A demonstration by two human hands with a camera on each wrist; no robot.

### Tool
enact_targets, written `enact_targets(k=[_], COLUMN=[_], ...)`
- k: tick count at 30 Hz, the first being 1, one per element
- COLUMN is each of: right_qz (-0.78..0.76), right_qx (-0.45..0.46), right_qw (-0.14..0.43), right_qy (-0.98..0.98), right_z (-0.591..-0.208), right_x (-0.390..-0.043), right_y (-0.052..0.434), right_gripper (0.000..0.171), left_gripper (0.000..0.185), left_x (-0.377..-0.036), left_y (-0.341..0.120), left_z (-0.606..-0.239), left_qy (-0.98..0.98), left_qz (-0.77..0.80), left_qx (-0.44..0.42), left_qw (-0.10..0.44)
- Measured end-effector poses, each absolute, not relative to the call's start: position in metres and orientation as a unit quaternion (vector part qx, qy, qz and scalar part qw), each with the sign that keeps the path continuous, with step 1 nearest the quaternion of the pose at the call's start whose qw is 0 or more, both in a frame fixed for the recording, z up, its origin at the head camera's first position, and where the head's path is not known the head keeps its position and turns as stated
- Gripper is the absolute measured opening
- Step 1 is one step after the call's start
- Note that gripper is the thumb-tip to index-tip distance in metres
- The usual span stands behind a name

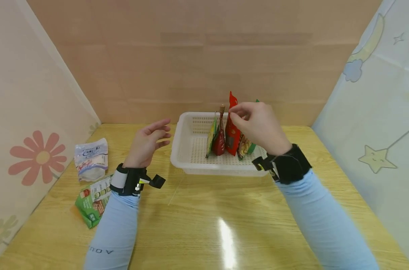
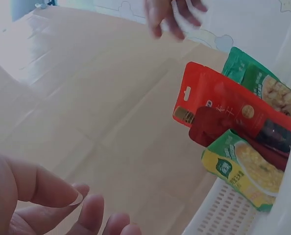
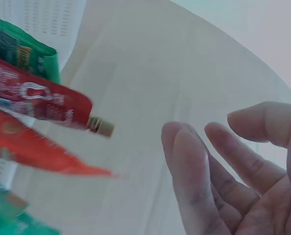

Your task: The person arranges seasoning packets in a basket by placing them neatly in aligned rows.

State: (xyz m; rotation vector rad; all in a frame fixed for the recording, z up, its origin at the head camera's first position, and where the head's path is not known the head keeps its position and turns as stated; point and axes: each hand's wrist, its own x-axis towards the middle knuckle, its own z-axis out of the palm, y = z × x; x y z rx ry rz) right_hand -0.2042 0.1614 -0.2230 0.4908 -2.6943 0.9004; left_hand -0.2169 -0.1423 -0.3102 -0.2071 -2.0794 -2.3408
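Observation:
My right hand point(image 1: 261, 125) is over the right side of a white plastic basket point(image 1: 221, 168), beside the top of an upright red bag point(image 1: 232, 140). In the right wrist view its thumb and fingers are spread apart with nothing between them. A dark red spouted pouch point(image 2: 211, 127) with a gold cap stands next to the red bag. Left of it leans a yellow and green food packet point(image 2: 251, 171); to the right is a green packet point(image 2: 241, 68) with a food picture. Left of the basket, my left hand point(image 1: 146, 144) hovers with relaxed fingers, holding nothing.
At the left of the wooden table point(image 1: 191, 225) lie a white and blue translucent bag point(image 1: 91, 159) and a green packet point(image 1: 91, 204), partly covered by my left forearm. A brown papered wall point(image 1: 191, 67) stands behind the basket, with patterned panels at both sides.

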Motion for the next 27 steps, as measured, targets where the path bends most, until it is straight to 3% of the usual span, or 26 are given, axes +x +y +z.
enact_targets(k=[8,18,22,27], right_qz=[0.352,0.346,0.349,0.355], right_qx=[0.168,0.168,0.174,0.190], right_qw=[0.088,0.022,0.010,0.004], right_qy=[-0.917,-0.923,-0.921,-0.915], right_z=[-0.266,-0.305,-0.311,-0.312], right_x=[-0.167,-0.158,-0.154,-0.154], right_y=[0.210,0.237,0.238,0.235], right_gripper=[0.031,0.024,0.024,0.023], left_gripper=[0.038,0.049,0.060,0.085], left_x=[-0.208,-0.170,-0.154,-0.134], left_y=[-0.180,-0.268,-0.297,-0.310], left_z=[-0.323,-0.343,-0.354,-0.371], left_qy=[-0.739,-0.918,-0.951,-0.963], left_qz=[-0.669,-0.392,-0.307,-0.254], left_qx=[-0.074,-0.051,-0.032,-0.024], left_qw=[0.016,0.019,-0.006,-0.083])
